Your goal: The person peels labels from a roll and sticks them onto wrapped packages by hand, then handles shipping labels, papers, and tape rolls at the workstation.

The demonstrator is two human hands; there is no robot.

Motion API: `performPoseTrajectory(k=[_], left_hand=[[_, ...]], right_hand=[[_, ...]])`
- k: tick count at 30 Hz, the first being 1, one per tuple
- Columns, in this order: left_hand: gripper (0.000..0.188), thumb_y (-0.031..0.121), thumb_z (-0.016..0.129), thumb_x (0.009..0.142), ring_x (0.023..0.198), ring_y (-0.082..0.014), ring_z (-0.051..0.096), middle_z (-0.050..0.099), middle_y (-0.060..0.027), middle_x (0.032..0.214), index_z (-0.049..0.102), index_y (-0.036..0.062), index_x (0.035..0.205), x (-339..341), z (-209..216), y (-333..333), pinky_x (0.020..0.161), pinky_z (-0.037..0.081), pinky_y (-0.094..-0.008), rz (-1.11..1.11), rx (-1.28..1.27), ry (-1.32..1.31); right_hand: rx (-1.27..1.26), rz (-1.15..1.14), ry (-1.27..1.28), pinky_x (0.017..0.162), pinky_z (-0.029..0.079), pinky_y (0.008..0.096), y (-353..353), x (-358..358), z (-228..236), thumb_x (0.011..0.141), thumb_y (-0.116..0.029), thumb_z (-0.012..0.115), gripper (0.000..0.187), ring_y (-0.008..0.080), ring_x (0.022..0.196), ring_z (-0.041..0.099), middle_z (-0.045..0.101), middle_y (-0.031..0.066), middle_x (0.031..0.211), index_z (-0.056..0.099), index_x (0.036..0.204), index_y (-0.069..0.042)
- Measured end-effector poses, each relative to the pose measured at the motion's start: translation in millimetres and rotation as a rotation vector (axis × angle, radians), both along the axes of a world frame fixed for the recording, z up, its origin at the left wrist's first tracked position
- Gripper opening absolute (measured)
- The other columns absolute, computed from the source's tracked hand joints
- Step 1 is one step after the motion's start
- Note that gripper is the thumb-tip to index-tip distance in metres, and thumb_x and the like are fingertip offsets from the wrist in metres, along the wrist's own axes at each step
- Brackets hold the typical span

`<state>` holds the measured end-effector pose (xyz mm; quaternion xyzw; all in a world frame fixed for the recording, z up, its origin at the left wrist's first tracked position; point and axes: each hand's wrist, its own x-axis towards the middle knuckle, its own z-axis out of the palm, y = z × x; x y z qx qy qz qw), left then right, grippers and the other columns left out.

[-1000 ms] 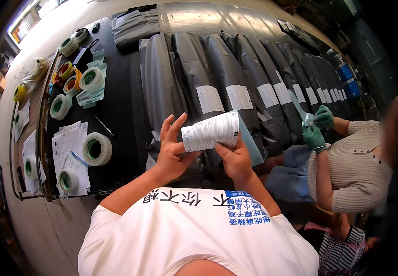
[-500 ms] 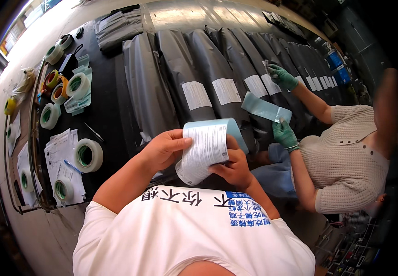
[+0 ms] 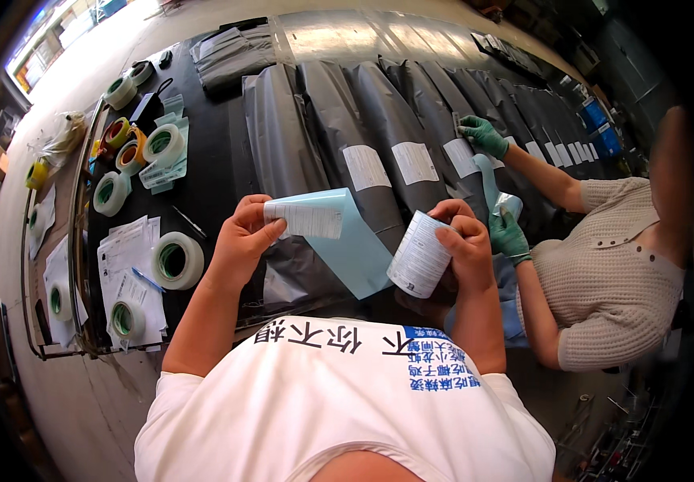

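Dark and long, the desk (image 3: 218, 153) carries a row of grey bags (image 3: 339, 120) laid side by side, overlapping like shingles and running off toward the far right. Several of them already bear a white label (image 3: 365, 167); the bag nearest the left end shows none on its visible face, so the labelling looks partly done, with at least that one left.

At the desk's left edge lie paper sheets (image 3: 126, 249) and many tape rolls (image 3: 177, 261), white, green and orange.

A co-worker (image 3: 612, 273) in a beige knit top leans in from the right, wearing green gloves (image 3: 510, 234) and handling a pale strip over the bags.

The person's right hand (image 3: 463, 241) is wrapped around a label roll (image 3: 419, 255), held just above the near edge of the desk. From it a blue backing strip (image 3: 355, 241) runs to the left hand (image 3: 242, 237), whose thumb and fingers pinch a sticker (image 3: 305, 219) peeled partly free at the strip's upper end, so this label is lifted but not yet stuck to a bag.

Print on the labels is too small to make out. The bags' far ends are lost in the curved, dark rim, and the person's white shirt (image 3: 339, 410) hides the desk's near edge.
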<state>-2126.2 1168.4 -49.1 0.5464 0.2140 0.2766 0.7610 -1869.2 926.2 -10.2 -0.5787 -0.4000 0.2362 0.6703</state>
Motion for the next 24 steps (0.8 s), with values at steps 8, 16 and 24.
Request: performPoseTrajectory(k=[8, 16, 24], left_hand=[[0.020, 0.011, 0.071, 0.089, 0.101, -0.0129, 0.061, 0.065, -0.0111, 0.115, 0.066, -0.0001, 0.106, 4.5, 10.6, -5.5, 0.085, 0.049, -0.0284, -0.011, -0.119, -0.243], [0.021, 0.005, 0.073, 0.087, 0.085, -0.0098, 0.061, 0.065, -0.0037, 0.094, 0.058, 0.0045, 0.101, 28.8, 11.2, -28.7, 0.081, 0.052, -0.0252, 0.148, -0.050, -0.215], [0.036, 0.007, 0.081, 0.078, 0.084, -0.0122, 0.061, 0.062, -0.0047, 0.092, 0.057, 0.0040, 0.104, 27.2, 18.0, -3.4, 0.078, 0.052, -0.0266, -0.026, -0.337, 0.034]], right_hand=[[-0.077, -0.246, -0.476, 0.068, 0.046, 0.0286, 75.2, 16.4, 21.7, 0.066, -0.008, 0.085, 0.034, 0.0165, 0.074, 0.054, 0.058, 0.0070, 0.090, 0.065, 0.093, -0.004], [-0.004, 0.308, -0.791, 0.085, 0.053, 0.0313, 126.5, -12.8, 18.1, 0.066, 0.002, 0.077, 0.049, 0.0257, 0.097, 0.067, 0.068, 0.0104, 0.108, 0.069, 0.114, -0.007], [-0.241, 0.606, -0.362, 0.074, 0.052, 0.0316, 128.6, -13.4, 11.4, 0.077, 0.003, 0.065, 0.025, 0.0228, 0.082, 0.067, 0.071, 0.0124, 0.090, 0.071, 0.102, 0.001]])
